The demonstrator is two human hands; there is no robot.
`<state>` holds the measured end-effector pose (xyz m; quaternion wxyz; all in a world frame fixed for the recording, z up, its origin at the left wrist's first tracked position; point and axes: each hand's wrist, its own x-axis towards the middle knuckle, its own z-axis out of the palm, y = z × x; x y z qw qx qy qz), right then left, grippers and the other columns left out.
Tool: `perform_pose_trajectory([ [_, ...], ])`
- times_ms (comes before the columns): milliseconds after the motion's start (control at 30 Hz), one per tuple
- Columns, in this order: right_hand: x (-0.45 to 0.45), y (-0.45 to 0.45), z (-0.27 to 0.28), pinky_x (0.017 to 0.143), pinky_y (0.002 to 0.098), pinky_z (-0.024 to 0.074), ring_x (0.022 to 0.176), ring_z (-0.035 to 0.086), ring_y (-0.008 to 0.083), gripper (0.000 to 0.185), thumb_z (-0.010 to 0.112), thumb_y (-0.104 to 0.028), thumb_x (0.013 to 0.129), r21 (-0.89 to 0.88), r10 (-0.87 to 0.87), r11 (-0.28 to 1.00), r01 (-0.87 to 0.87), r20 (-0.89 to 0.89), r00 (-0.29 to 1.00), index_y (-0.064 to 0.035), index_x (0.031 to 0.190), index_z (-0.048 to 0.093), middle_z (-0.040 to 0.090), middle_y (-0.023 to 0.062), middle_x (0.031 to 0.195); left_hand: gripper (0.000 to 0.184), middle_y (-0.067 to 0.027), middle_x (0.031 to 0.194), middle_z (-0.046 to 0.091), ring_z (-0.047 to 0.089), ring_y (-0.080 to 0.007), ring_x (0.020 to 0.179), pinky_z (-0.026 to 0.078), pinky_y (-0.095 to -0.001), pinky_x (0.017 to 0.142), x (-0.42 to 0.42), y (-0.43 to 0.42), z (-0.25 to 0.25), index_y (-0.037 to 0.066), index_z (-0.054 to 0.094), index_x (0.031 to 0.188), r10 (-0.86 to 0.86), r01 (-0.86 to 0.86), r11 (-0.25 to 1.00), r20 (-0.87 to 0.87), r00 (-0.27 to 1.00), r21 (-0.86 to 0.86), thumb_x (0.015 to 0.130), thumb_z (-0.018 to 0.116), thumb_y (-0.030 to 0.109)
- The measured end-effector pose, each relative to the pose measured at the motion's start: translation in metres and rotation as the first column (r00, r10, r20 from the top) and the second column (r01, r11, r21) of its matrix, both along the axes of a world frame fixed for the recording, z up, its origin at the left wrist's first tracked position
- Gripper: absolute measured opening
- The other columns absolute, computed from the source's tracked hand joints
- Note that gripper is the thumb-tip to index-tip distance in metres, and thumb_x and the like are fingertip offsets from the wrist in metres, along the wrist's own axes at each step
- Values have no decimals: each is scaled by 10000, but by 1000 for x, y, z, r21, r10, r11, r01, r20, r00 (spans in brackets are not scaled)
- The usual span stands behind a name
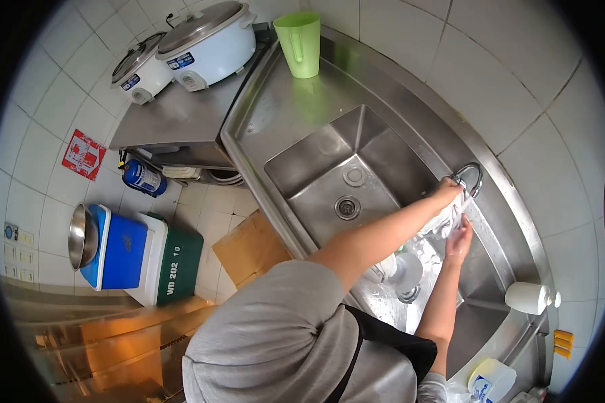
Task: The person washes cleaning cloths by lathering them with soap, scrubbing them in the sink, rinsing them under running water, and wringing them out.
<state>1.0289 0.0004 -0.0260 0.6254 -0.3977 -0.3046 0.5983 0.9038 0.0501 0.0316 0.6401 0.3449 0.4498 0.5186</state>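
My left hand [447, 192] is closed at the steel faucet [474, 180], on the upper end of a whitish, wet, shiny thing [447, 219]. I cannot make out its exact kind. Just below, my right hand [458, 242] is wet, palm turned toward the whitish thing, with its fingers stretched out beside it. Whether they touch it is unclear. Under my arms, in the right-hand basin, lies a translucent round container [406, 271] near the drain [409, 294], with other whitish items partly hidden.
The left steel basin [316, 168] has a drain. A green pitcher [299, 43] stands on the counter. To the right are a white jar [528, 297] and a yellowish bottle [494, 379]. Rice cookers [208, 50], a blue cooler [124, 247] and cardboard [252, 248] are at left.
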Motion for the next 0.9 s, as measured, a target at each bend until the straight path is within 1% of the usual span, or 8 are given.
perform_pose_trajectory([
  [67, -18, -8, 39, 772, 350, 453, 1008, 508, 198, 298, 540, -183, 830, -6, -97, 995, 102, -360, 928, -41, 1087, 486, 555, 103, 1021, 189, -56, 711, 546, 526, -158, 611, 407, -295, 471, 1, -3, -20, 54, 570, 879, -25, 57, 992, 269, 963, -111, 808, 565, 230],
  [200, -35, 8, 37, 606, 234, 395, 718, 498, 137, 237, 606, -248, 791, 93, -141, 990, 106, 593, 793, -47, 915, 627, 549, 33, 887, 218, -79, 767, 589, 564, -170, 652, 449, -312, 516, 28, -12, -38, 36, 586, 832, 178, -126, 956, 181, 967, -267, 793, 576, 250],
  [233, -43, 11, 29, 708, 288, 392, 807, 485, 185, 274, 607, -272, 787, 428, -393, 897, 110, 657, 644, -24, 901, 623, 514, 73, 857, 216, -77, 784, 589, 561, -163, 667, 448, -302, 527, 32, -17, -32, 36, 581, 845, 118, -59, 962, 210, 971, -265, 798, 571, 246],
  [300, -44, 12, 29, 838, 349, 338, 932, 431, 268, 386, 593, -337, 783, 385, -468, 884, 266, 712, 523, -5, 979, 563, 480, 160, 915, 212, -73, 819, 588, 555, -150, 697, 446, -283, 548, 29, -23, -14, 37, 571, 872, -7, 83, 959, 270, 963, -271, 809, 562, 239],
  [467, -17, -1, 64, 552, 248, 403, 602, 497, 105, 357, 556, -374, 815, -137, 51, 989, 51, 650, 758, -22, 869, 555, 543, 32, 717, 171, -51, 841, 571, 561, -135, 749, 462, -263, 613, 1, -12, -16, 48, 549, 929, -347, 371, 925, 211, 914, -82, 853, 506, 195],
  [567, 17, 34, 33, 500, 229, 401, 528, 494, 94, 256, 557, -288, 829, 169, -45, 978, -124, 747, 663, -32, 830, 564, 549, 28, 695, 222, -52, 901, 578, 561, -133, 791, 454, -250, 691, -2, -26, -22, 47, 552, 986, -361, 382, 924, 318, 877, -4, 835, 538, 210],
  [700, 28, 32, 95, 566, 247, 441, 629, 542, 115, 165, 554, -175, 828, -93, 253, 967, -238, 235, 938, -18, 776, 556, 573, 60, 736, 462, -59, 976, 584, 566, -129, 855, 436, -268, 782, -12, -34, -48, 22, 491, 1134, -592, 613, 789, -333, 734, -51, 766, 623, 268],
  [900, 39, 20, 92, 632, 280, 468, 659, 550, 156, 193, 566, -228, 817, 200, 56, 979, 34, -428, 902, -59, 904, 532, 547, 39, 767, 409, -113, 1099, 537, 545, -234, 966, 429, -414, 802, 10, -38, -57, 105, 492, 1116, -336, 434, 901, 600, 726, -20, 778, 551, 328],
])
